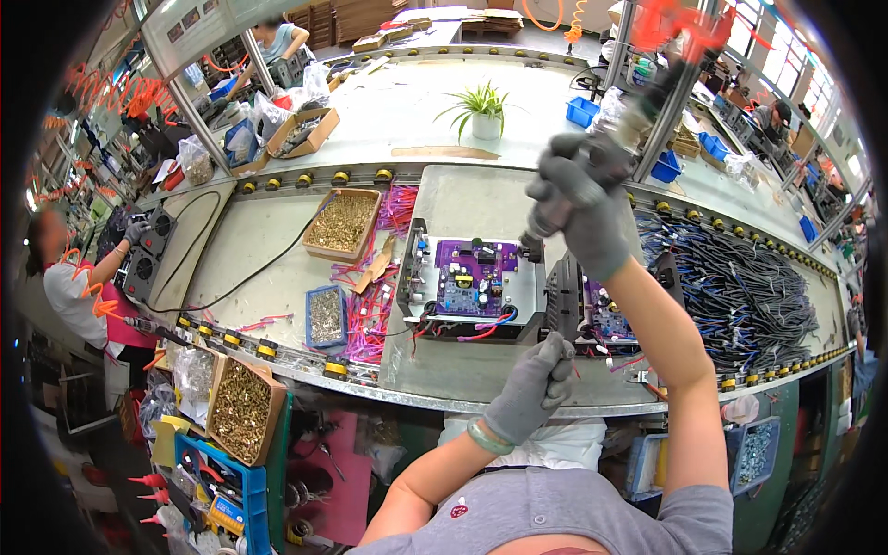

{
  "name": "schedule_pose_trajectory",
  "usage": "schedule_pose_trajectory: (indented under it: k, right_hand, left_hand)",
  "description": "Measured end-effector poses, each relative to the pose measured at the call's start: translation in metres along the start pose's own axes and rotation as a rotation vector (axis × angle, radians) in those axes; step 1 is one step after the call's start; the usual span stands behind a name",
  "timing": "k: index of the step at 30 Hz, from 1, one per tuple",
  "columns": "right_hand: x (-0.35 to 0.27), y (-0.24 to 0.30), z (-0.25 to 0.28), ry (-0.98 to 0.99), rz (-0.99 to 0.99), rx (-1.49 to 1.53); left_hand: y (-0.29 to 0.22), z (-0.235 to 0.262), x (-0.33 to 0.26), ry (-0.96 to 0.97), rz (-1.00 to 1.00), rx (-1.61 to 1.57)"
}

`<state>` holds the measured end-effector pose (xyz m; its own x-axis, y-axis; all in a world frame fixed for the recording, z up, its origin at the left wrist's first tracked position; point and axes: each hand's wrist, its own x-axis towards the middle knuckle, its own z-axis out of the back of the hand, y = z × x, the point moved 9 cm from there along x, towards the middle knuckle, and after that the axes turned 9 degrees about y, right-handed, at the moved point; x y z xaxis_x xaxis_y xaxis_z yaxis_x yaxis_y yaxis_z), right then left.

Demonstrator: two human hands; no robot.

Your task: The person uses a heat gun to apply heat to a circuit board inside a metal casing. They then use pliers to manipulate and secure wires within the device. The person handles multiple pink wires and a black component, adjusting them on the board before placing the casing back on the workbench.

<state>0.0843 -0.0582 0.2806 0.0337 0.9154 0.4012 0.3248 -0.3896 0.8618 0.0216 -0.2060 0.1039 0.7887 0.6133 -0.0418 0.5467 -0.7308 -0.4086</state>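
My right hand (597,231), in a grey glove, is wrapped round a dark power screwdriver (606,159), slightly blurred. The tool slants across, its lower end near the far right corner of an open metal chassis (524,301). A purple circuit board (476,277) lies inside that chassis, with red and blue wires at its near edge. Upright at the chassis's right side stands a black panel (561,301). My left hand (535,393), also gloved, is just below the panel's near end with fingers curled together; what they hold, if anything, is hidden.
A second chassis with a purple board (610,314) sits behind the panel. Black cables (731,296) heap on the right. Left are a carton of brass-coloured screws (340,222), a blue tray of small parts (326,316) and pink wires (373,310). A potted plant (485,123) stands beyond.
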Motion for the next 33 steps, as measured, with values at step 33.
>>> schedule_pose_trajectory:
  k: [33]
  right_hand:
    - [0.024, -0.074, -0.009, 0.182, 0.017, -0.207]
  left_hand:
    - [-0.029, 0.045, 0.003, -0.137, -0.152, -0.099]
